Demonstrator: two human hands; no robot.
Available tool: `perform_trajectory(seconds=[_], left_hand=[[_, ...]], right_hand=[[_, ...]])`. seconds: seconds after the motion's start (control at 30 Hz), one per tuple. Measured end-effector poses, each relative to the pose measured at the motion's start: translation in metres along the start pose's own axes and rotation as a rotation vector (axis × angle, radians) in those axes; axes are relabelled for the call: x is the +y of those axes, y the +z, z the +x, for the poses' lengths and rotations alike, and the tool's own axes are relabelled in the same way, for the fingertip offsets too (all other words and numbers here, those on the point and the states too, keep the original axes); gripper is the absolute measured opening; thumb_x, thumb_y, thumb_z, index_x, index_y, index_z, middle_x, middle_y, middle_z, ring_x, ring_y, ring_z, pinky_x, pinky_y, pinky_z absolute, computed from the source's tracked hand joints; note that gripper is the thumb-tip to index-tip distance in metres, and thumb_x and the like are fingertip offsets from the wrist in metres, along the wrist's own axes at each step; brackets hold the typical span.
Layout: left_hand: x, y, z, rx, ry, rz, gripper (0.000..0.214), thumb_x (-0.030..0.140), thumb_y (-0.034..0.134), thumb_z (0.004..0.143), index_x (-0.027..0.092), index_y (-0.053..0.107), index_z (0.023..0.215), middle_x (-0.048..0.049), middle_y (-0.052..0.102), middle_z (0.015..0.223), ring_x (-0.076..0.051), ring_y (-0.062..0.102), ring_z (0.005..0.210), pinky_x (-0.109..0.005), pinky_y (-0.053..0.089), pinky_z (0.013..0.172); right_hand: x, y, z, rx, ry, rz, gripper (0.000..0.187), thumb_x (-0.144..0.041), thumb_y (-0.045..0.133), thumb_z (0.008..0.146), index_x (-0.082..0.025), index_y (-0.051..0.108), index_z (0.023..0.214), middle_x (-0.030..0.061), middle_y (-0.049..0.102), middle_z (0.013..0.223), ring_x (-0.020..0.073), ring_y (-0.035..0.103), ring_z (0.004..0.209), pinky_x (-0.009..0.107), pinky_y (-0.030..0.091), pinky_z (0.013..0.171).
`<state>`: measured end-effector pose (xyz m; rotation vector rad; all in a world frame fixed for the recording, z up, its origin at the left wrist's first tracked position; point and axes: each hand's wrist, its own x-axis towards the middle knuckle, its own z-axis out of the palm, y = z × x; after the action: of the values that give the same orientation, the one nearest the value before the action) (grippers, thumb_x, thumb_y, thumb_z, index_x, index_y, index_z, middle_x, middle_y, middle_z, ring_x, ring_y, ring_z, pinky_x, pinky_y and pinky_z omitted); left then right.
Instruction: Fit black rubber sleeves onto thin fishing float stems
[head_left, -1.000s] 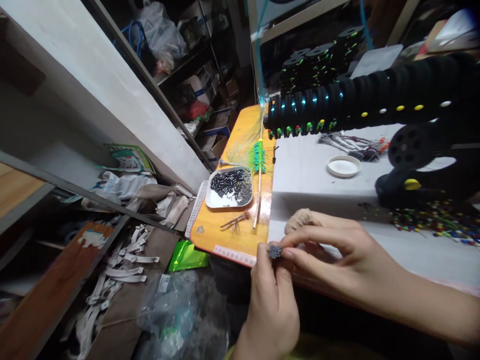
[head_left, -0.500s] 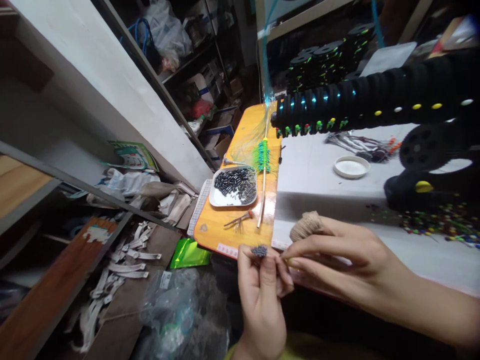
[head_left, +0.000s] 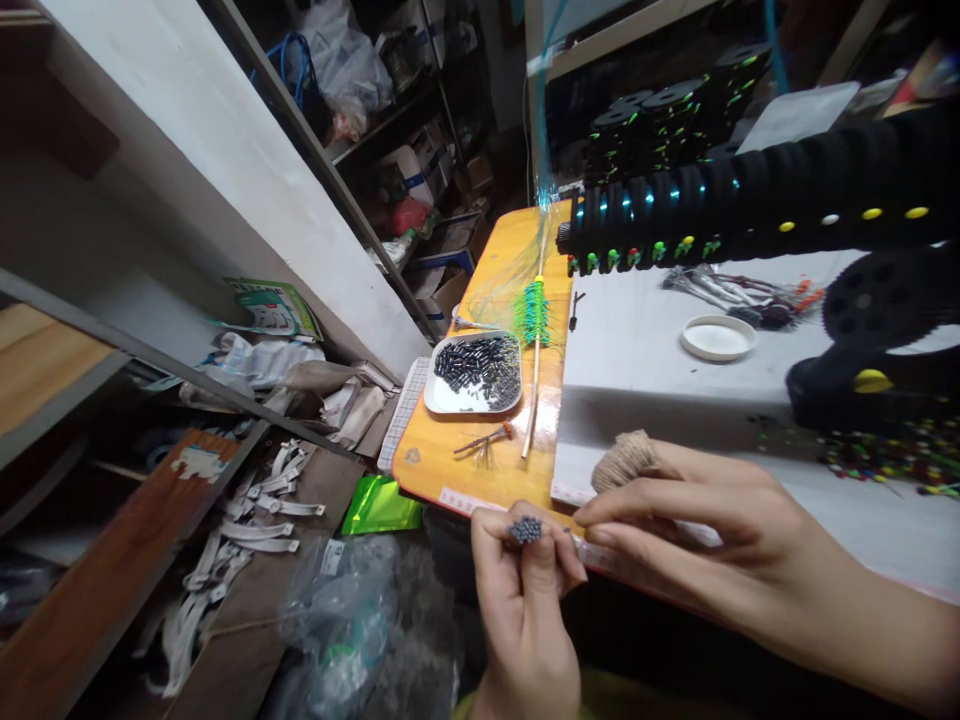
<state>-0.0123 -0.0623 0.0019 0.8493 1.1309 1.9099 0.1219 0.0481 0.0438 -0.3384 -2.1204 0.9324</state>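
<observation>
My left hand [head_left: 529, 610] is closed around a tight bundle of thin dark pieces [head_left: 526, 530], whose round grey ends show between thumb and forefinger. Close to its right, my right hand [head_left: 697, 530] has its thumb and forefinger pinched together; what they hold, if anything, is too small to make out. A beige cloth wrap [head_left: 624, 460] covers one finger of that hand. Beyond the hands, a white tray [head_left: 442, 403] with many short dark tubes lies on the yellow board [head_left: 427, 470]. Beside it is a thin stick [head_left: 534, 400] with a green and blue bristly cluster.
A black ribbed cylinder [head_left: 750, 195] with coloured beads juts in from the right. On the white surface are a round white lid [head_left: 720, 338] and scattered coloured beads [head_left: 892, 450]. A small brown-tipped bundle [head_left: 484, 438] lies before the tray. Shelving [head_left: 375, 130] stands behind.
My right fingertips have drawn slightly away from my left hand, leaving a small gap. The bundle's ends now face the camera more. The whole view has shifted a little.
</observation>
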Motion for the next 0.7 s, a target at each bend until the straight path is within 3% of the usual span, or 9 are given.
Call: perform_trajectory(seconds=[0.17,0.33,0.43,0.6,0.7], left_hand=[[0.003,0.009,-0.002,0.057,-0.037,-0.051,0.021,0.032,0.060,0.104,0.023,0.057,0.086,0.0038,0.058,0.072,-0.010,0.053,0.067,-0.016,0.047,0.065],[0.003,0.017,-0.008,0.110,-0.198,-0.117,0.025,0.039,0.071,0.097,0.021,0.059,0.085,0.0027,0.063,0.078,-0.008,0.059,0.068,-0.014,0.047,0.062],[0.001,0.020,-0.010,0.104,-0.261,-0.143,0.025,0.043,0.072,0.096,0.022,0.062,0.088,0.0005,0.065,0.083,-0.011,0.064,0.075,-0.017,0.050,0.064],[-0.001,0.021,-0.001,0.112,-0.113,-0.173,0.011,0.039,0.070,0.098,0.029,0.070,0.096,0.0022,0.065,0.092,-0.010,0.060,0.074,-0.018,0.048,0.063],[0.003,0.023,0.008,0.125,0.061,-0.185,0.020,0.040,0.068,0.099,0.027,0.067,0.084,0.0048,0.060,0.073,-0.010,0.052,0.066,-0.018,0.048,0.066]], right_hand=[[-0.003,0.000,0.002,0.034,0.052,0.071,0.012,-0.019,0.070,0.097,-0.021,0.082,0.097,0.0054,0.071,0.077,0.0141,0.067,0.067,0.021,0.054,0.058],[-0.006,-0.001,0.002,0.018,0.148,0.275,0.015,-0.022,0.070,0.098,-0.023,0.084,0.101,0.0053,0.073,0.077,0.0137,0.071,0.065,0.019,0.058,0.056],[-0.007,-0.002,0.001,0.028,0.139,0.225,0.012,-0.023,0.073,0.096,-0.022,0.084,0.101,0.0049,0.074,0.079,0.0132,0.071,0.064,0.018,0.057,0.056],[-0.005,0.003,-0.003,0.010,0.002,0.008,0.013,-0.018,0.062,0.102,-0.020,0.074,0.098,0.0042,0.070,0.080,0.0130,0.068,0.069,0.020,0.055,0.060],[-0.001,0.011,-0.007,0.030,-0.074,-0.172,0.015,-0.018,0.054,0.106,-0.021,0.065,0.095,0.0039,0.065,0.078,0.0140,0.062,0.067,0.022,0.049,0.056]])
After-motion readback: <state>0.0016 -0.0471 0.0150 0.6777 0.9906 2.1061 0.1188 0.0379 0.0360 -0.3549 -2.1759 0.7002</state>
